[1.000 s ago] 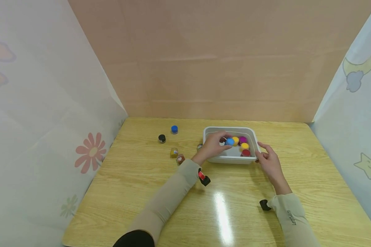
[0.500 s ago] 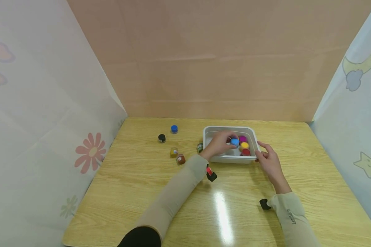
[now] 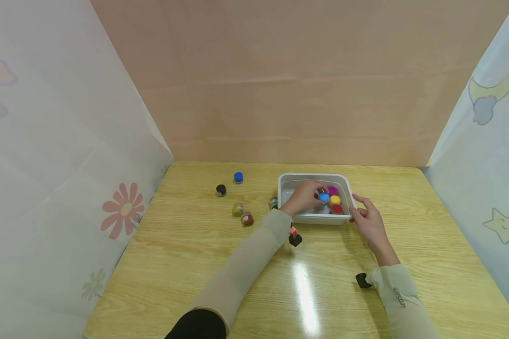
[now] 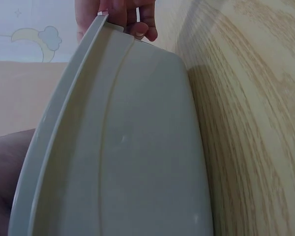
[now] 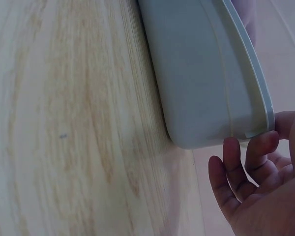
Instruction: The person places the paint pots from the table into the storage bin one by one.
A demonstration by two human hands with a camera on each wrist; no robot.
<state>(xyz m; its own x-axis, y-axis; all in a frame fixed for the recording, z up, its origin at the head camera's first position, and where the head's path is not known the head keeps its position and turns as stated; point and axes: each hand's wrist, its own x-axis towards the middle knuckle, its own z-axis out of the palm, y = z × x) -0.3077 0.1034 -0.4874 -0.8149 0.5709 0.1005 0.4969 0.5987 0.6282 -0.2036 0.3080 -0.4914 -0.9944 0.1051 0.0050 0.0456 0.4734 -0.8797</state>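
A white plastic bin [image 3: 316, 220] stands on the table. My left hand [image 3: 304, 196] reaches over its front rim and pinches a light-blue paint jar [image 3: 323, 198] low inside, next to the other jars. With thumb and fingers, my right hand [image 3: 368, 225] grips the rim at the bin's right front corner; the right wrist view shows this hand [image 5: 270, 182] at the corner too. Beside the blue jar sit a purple jar [image 3: 332, 190], a yellow jar [image 3: 334, 201] and a red jar [image 3: 336, 209]. The bin's wall hides the jars in both wrist views.
Left of the bin on the wooden table [image 3: 186, 245] are a blue jar [image 3: 238, 177], a black jar [image 3: 221, 190], a yellow jar [image 3: 237, 210] and a brownish-red jar [image 3: 247, 219]. A green jar [image 3: 273, 203] stands close against the bin's left side.
My left hand has moved right and lower into the bin with the light-blue paint jar, toward the other jars. The right hand keeps its grip on the rim.
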